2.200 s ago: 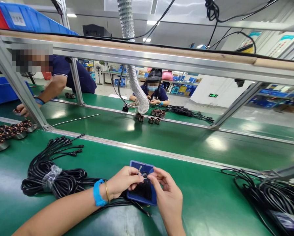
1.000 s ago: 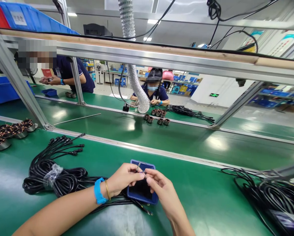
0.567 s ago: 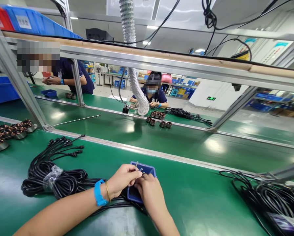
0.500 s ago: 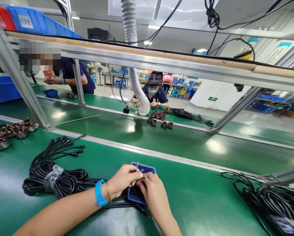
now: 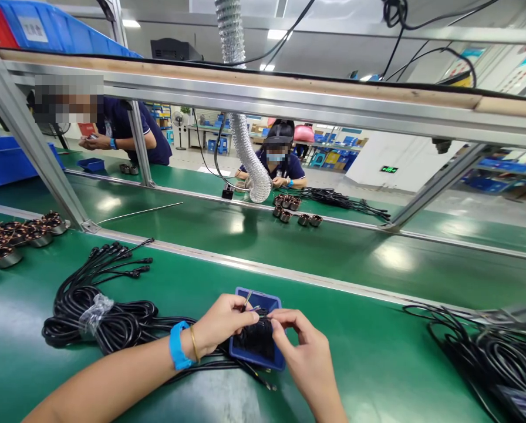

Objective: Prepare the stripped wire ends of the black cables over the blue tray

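Note:
My left hand, with a blue band and a gold bangle at the wrist, pinches thin wire ends between thumb and fingers. Facing it, my right hand has thumb and forefinger closed on a thin dark piece, too small to make out well. Both hands are over a small blue bin holding a heap of fine black pieces. Left of the bin lies a coiled bundle of black cables tied with clear plastic; its cable ends pass under my left wrist and beside the bin.
Copper-wound stators stand at the far left, more across the bench. Another heap of black cables lies right. Metal frame posts and a rail cross ahead. A flexible duct hangs down. Two co-workers sit opposite.
My right hand has moved right and back from the left fingers, uncovering the bin's black contents. My left hand stays nearly in place with the wire ends. The view has shifted slightly.

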{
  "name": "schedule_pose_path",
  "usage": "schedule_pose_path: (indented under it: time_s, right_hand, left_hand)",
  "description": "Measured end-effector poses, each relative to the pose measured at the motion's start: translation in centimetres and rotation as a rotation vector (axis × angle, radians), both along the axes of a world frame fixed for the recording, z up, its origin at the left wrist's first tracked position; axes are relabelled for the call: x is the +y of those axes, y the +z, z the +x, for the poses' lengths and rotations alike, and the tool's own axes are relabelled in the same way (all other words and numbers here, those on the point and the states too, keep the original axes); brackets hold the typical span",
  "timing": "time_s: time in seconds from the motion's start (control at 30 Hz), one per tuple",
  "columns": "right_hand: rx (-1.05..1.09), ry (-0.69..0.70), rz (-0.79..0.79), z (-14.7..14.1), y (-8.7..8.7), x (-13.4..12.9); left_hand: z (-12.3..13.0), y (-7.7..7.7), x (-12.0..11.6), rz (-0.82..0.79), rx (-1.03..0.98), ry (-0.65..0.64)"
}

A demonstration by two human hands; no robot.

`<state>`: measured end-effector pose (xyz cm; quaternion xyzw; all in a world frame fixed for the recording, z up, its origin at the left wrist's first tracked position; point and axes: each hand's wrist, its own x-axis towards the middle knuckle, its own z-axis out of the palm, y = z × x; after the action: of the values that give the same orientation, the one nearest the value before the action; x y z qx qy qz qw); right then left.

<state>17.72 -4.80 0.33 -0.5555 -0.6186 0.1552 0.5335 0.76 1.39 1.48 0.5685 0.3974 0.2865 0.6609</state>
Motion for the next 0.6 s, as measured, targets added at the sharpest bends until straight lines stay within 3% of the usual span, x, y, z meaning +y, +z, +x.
schedule_pose_path:
  time_s: [0.37, 0.6]
  right_hand:
    - [0.1, 0.164, -0.196, 0.0, -0.1, 0.1]
    - [0.27, 0.136, -0.227, -0.5, -1.2, 0.2]
  left_hand:
    - [-0.1, 0.2, 0.1, -0.005, -0.09, -0.051]
    - [-0.1, 0.0, 0.0, -0.009, -0.166, -0.039]
